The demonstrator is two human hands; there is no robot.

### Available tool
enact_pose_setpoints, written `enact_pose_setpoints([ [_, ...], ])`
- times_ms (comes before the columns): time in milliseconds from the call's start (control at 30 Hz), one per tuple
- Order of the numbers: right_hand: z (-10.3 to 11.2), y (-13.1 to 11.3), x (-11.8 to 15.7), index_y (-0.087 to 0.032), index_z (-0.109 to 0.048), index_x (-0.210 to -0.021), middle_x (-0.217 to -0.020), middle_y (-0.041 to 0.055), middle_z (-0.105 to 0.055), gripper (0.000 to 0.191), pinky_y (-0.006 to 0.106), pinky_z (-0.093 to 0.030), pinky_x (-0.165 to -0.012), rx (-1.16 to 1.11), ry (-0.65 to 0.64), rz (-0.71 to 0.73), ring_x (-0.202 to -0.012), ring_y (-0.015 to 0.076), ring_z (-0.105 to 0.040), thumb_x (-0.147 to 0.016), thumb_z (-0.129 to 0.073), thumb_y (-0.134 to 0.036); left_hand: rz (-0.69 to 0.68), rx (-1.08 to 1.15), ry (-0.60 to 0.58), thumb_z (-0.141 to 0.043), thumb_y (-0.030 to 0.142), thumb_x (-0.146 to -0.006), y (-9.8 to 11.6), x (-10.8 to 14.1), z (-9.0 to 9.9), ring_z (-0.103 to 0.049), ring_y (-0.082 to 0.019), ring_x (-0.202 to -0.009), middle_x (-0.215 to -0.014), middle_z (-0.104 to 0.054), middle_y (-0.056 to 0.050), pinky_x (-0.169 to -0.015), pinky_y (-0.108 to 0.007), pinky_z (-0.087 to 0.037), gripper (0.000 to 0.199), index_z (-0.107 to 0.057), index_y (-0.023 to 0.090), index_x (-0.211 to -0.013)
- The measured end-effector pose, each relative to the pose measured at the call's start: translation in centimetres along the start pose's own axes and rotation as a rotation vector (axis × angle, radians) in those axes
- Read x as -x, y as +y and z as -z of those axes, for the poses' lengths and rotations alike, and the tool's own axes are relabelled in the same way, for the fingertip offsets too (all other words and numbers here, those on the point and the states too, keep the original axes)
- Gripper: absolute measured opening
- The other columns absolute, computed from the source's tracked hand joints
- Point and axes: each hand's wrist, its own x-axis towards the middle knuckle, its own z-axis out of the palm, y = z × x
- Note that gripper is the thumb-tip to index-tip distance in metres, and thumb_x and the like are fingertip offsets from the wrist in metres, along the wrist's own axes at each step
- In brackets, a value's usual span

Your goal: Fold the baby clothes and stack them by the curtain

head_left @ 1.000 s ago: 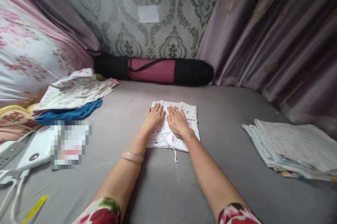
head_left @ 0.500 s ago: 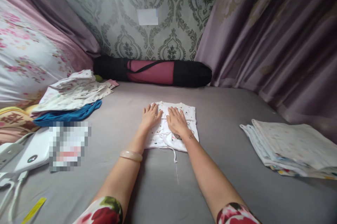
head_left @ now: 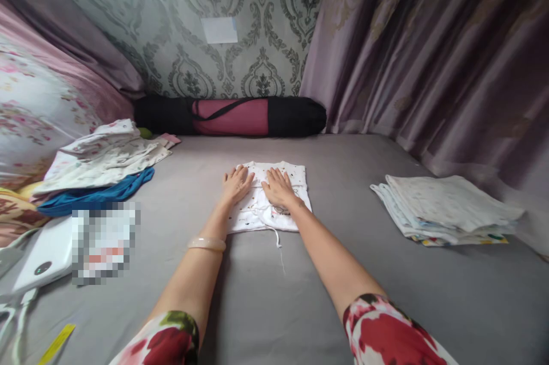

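A small white printed garment, folded into a rough square, lies on the grey sheet in front of me. A white drawstring trails from its near edge. My left hand rests flat on the garment's left side, fingers stretched out. Flat on its upper middle is my right hand, with the fingers extended. Neither hand grips anything. Part of the print is hidden under the right hand and wrist.
A stack of folded cloths sits at right. At left are loose clothes, a blue garment, a white power bank with cables and a yellow strip. A black-and-maroon roll bag lies along the wall.
The view has shifted, so the whole scene sits further left. Both hands stay flat on the garment, in nearly the same places on it.
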Motion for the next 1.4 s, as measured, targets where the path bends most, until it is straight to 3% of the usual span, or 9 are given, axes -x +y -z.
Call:
enact_pose_setpoints([
  [67, 1.4, 0.7, 0.2, -0.011, -0.023, -0.153, -0.161, 0.0077, -0.014, 0.063, 0.037, -0.004, -0.119, -0.059, -0.081, 0.010, -0.149, 0.0184, -0.007, -0.099, -0.017, -0.042, 0.000, 0.053, -0.023, -0.026, 0.055, -0.095, -0.2, 0.1, 0.4, -0.028, -0.027, -0.144, -0.155, -0.036, -0.007, -0.117, -0.051, -0.017, 0.058, -0.044, 0.024, -0.141],
  [167, 2.7, 2.5, 1.2, -0.012, -0.022, -0.153, -0.162, 0.0071, -0.010, 0.062, 0.038, -0.004, -0.119, -0.029, -0.026, -0.012, -0.149, 0.0180, -0.003, -0.099, -0.015, -0.042, -0.054, 0.092, -0.067, -0.032, 0.060, -0.093, -0.8, 0.2, 0.8, -0.022, -0.027, -0.146, -0.156, -0.031, -0.010, -0.118, -0.050, -0.014, 0.064, -0.041, 0.021, -0.143],
  [367, 1.0, 5.4, 3.6, -0.012, -0.022, -0.153, -0.161, 0.0080, -0.016, 0.062, 0.042, -0.003, -0.119, 0.109, 0.049, -0.026, -0.148, 0.0205, -0.009, -0.100, -0.017, -0.043, -0.149, 0.000, -0.087, -0.038, 0.064, -0.089, -1.3, 0.6, 0.3, -0.019, -0.029, -0.147, -0.157, -0.030, -0.010, -0.117, -0.049, -0.013, 0.069, -0.040, 0.021, -0.143],
  [600, 0.7, 5.0, 4.5, -0.010, -0.030, -0.150, -0.160, 0.0105, -0.021, 0.060, 0.042, -0.005, -0.119, 0.143, 0.116, 0.005, -0.148, 0.0223, -0.012, -0.099, -0.020, -0.040, -0.197, -0.199, 0.191, -0.026, 0.043, -0.099, 0.3, 2.6, 0.8, -0.029, -0.028, -0.141, -0.148, -0.040, -0.019, -0.117, -0.043, -0.016, 0.055, -0.043, 0.009, -0.138],
  [833, 1.3, 4.8, 9.1, -0.012, -0.018, -0.154, -0.162, 0.0108, -0.008, 0.066, 0.045, -0.004, -0.119, 0.104, -0.066, 0.112, -0.149, 0.0225, -0.002, -0.099, -0.020, -0.048, -0.392, -0.157, 0.002, -0.025, 0.044, -0.099, -1.4, 6.4, 2.3, -0.033, -0.024, -0.139, -0.144, -0.046, -0.010, -0.116, -0.047, -0.020, 0.046, -0.054, 0.021, -0.127],
  [1033, 2.0, 3.6, 14.4, -0.023, -0.018, -0.155, -0.162, 0.0058, -0.007, 0.064, 0.048, -0.005, -0.119, 0.047, -0.206, 0.237, -0.149, 0.0233, 0.000, -0.099, -0.016, -0.054, -0.547, -0.095, -0.149, -0.025, 0.051, -0.099, -2.1, 10.7, 4.0, -0.042, -0.022, -0.133, -0.139, -0.051, -0.010, -0.113, -0.041, -0.029, 0.050, -0.055, 0.022, -0.126],
  [1200, 2.6, 2.8, 17.3, -0.026, -0.021, -0.154, -0.162, 0.0034, -0.013, 0.061, 0.049, -0.010, -0.119, 0.048, -0.233, 0.287, -0.149, 0.0235, -0.006, -0.099, -0.021, -0.053, -0.529, -0.091, -0.200, -0.032, 0.052, -0.097, -2.4, 13.4, 4.6, -0.036, -0.024, -0.138, -0.148, -0.041, -0.011, -0.116, -0.040, -0.028, 0.051, -0.046, 0.023, -0.137],
  [1300, 3.0, 3.4, 18.0, -0.028, -0.036, -0.150, -0.159, 0.0027, -0.026, 0.054, 0.046, -0.009, -0.120, 0.095, -0.203, 0.337, -0.147, 0.0217, -0.018, -0.100, -0.024, -0.048, -0.451, -0.078, -0.205, -0.033, 0.053, -0.096, -3.4, 13.9, 5.1, -0.038, -0.025, -0.138, -0.155, -0.032, -0.011, -0.113, -0.040, -0.033, 0.056, -0.037, 0.024, -0.145],
  [1400, 3.3, 4.8, 18.2, -0.027, -0.045, -0.144, -0.154, 0.0040, -0.036, 0.049, 0.045, -0.009, -0.121, 0.138, -0.142, 0.363, -0.144, 0.0200, -0.027, -0.101, -0.026, -0.041, -0.461, -0.066, -0.187, -0.032, 0.052, -0.097, -4.8, 14.0, 5.6, -0.043, -0.025, -0.135, -0.153, -0.035, -0.011, -0.111, -0.040, -0.037, 0.054, -0.040, 0.024, -0.143],
])
